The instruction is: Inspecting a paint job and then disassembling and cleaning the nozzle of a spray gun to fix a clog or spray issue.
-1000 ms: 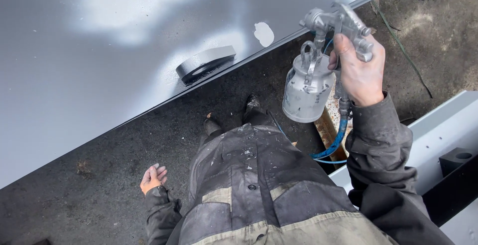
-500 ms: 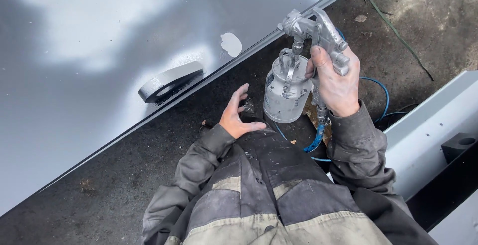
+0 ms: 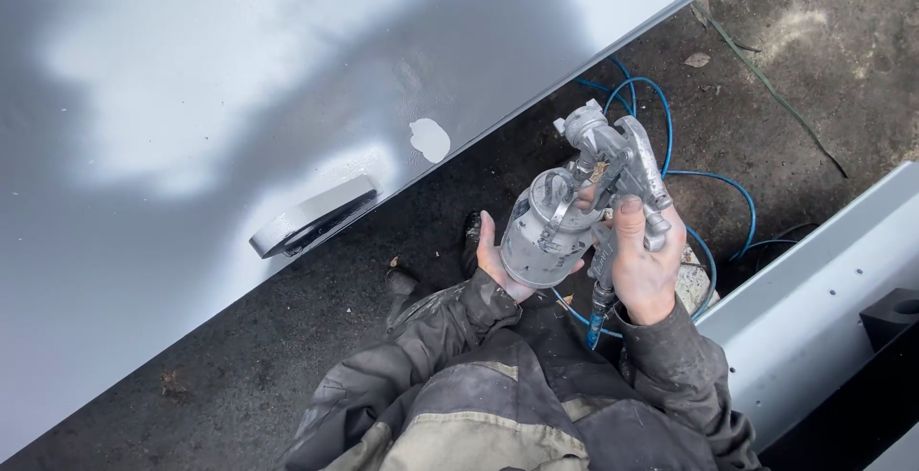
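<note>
A silver spray gun (image 3: 613, 160) with a round metal cup (image 3: 544, 236) sits in front of my chest. My right hand (image 3: 643, 265) grips its handle, thumb up along the body. My left hand (image 3: 500, 262) cups the underside of the metal cup, fingers wrapped behind it. A blue air hose (image 3: 704, 179) runs from the bottom of the handle and loops over the dark ground behind the gun.
A large freshly painted grey panel (image 3: 239, 78) fills the upper left, with a grey handle (image 3: 311, 217) near its lower edge and a pale patch (image 3: 430, 139). Another grey metal part (image 3: 814, 318) lies at the right. Dark dirty ground (image 3: 785, 78) lies between them.
My left hand rose from beside my leg and took hold of the cup's underside. The gun came down and nearer to my body, and the view shifted left.
</note>
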